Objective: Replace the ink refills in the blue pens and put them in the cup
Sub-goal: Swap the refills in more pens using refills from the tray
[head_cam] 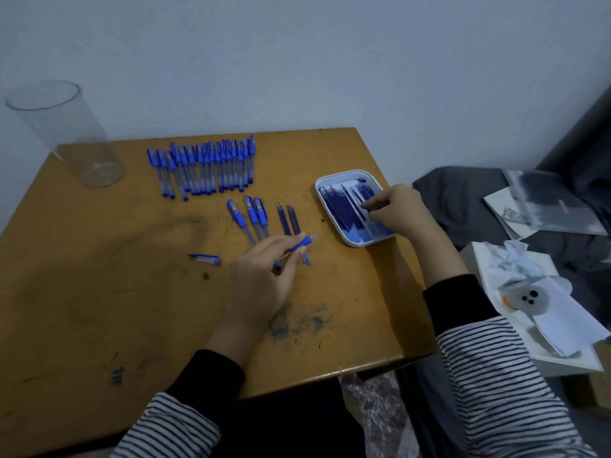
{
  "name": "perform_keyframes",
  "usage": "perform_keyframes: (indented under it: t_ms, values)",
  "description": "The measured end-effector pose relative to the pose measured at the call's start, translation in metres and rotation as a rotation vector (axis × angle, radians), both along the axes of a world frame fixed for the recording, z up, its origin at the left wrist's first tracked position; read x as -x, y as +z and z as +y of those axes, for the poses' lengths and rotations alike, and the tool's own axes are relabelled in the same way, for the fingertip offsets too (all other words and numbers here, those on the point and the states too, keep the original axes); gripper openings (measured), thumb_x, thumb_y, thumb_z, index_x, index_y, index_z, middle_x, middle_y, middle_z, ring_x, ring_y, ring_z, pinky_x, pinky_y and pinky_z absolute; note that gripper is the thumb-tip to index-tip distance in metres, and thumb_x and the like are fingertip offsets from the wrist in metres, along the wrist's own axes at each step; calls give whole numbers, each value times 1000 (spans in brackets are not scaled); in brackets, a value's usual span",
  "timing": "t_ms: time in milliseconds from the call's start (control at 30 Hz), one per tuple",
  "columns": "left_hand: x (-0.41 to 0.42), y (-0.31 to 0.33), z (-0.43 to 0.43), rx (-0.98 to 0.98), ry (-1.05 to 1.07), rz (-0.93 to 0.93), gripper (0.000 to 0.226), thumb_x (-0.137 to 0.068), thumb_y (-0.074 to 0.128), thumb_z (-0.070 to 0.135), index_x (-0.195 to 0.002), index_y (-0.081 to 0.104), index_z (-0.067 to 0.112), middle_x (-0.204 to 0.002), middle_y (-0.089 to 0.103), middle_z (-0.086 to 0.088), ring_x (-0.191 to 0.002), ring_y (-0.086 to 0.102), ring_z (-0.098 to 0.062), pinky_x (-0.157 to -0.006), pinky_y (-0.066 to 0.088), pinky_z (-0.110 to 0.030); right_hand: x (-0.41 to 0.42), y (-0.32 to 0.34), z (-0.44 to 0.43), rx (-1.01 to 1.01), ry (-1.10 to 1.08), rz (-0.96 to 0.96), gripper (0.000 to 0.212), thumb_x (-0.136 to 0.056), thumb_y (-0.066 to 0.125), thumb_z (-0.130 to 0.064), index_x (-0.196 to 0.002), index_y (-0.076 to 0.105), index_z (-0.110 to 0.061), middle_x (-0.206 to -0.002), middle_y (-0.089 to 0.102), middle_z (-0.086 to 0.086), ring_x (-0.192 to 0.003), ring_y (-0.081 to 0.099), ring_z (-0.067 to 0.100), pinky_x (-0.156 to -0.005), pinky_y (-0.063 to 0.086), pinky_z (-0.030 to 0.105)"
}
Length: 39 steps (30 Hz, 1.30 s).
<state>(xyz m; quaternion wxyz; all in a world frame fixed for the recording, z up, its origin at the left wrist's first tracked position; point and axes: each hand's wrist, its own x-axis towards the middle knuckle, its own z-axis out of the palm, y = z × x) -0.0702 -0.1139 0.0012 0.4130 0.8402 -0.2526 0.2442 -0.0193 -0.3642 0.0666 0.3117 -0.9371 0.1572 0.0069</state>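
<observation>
- Worn wooden table (99, 292) against a pale wall, with a clear cup (66, 133) standing at the far left corner.
- Pens (205, 166) lie in a row at the back.
- Left hand (261, 279) is mid-table, fingers wrapped round one pen (302, 242).
- Right hand (400, 209) has its fingertips on the refills (340, 213) in the tray (356, 244); can't tell if it's pinching one.
- The tray sits right by the right edge.

- A wooden table (99, 292), yellow-brown, with dark blue ink stains (297, 322) near its front edge.
- A pale wall (330, 61) behind.
- A dark grey cloth (463, 200) at the right.
- Papers and booklets (555, 209) lying on it.
- A white paper figure (530, 297) with three black dots.
</observation>
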Motion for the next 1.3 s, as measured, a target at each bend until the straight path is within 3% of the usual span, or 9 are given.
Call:
perform_keyframes:
  t_ms: [167,300,400,600,833,1033,1233,1300]
  values:
    - [0,1,0,11,22,15,28,-95,67,24,-119,73,11,-103,74,2,-92,61,3,-84,49,-8,4,-2,0,-289,-87,-34,20,-91,65,-5,-100,77,-18,-93,70,3,-82,63,13,-63,52,22]
    - [0,2,1,41,48,35,28,-95,67,25,-119,73,11,-105,74,4,-95,59,6,-86,47,-6,15,-6,18,-673,0,-173,23,-90,64,3,-107,73,-9,-95,72,8,-80,64,11,-66,53,20]
    - [0,3,1,74,70,40,30,-96,65,28,-118,73,11,-103,73,4,-95,58,6,-86,46,-5,23,-10,40,-839,37,-297,20,-90,63,4,-101,73,-10,-90,68,11,-69,62,5,-65,50,18]
    - [1,3,1,85,81,36,27,-94,70,20,-118,73,10,-105,74,3,-97,59,5,-88,46,-5,34,-22,75,-1132,-37,-479,19,-88,67,3,-100,73,-10,-95,72,6,-91,66,16,-82,52,26]
    - [0,1,1,88,83,21,28,-95,67,25,-117,73,10,-105,75,1,-96,62,2,-86,53,-14,37,-26,86,-1173,-66,-564,19,-90,65,4,-105,70,-7,-98,71,5,-95,65,16,-87,52,29]
    - [0,1,1,109,77,22,28,-95,67,24,-118,73,9,-106,74,2,-97,63,2,-87,52,-13,37,-27,85,-1139,-61,-575,20,-89,67,3,-105,71,-8,-101,71,9,-97,65,18,-91,53,31]
    - [-1,1,1,135,96,20,25,-95,69,19,-118,73,8,-102,73,5,-91,64,2,-81,53,-13,41,-24,88,-1078,-35,-636,18,-85,71,2,-100,72,-8,-97,72,6,-93,67,16,-83,53,26]
    - [0,2,1,138,105,17,25,-95,70,18,-118,73,8,-101,72,6,-89,63,1,-80,53,-13,47,-23,92,-970,-6,-649,16,-86,71,0,-101,72,-6,-96,73,4,-91,67,14,-80,53,23]
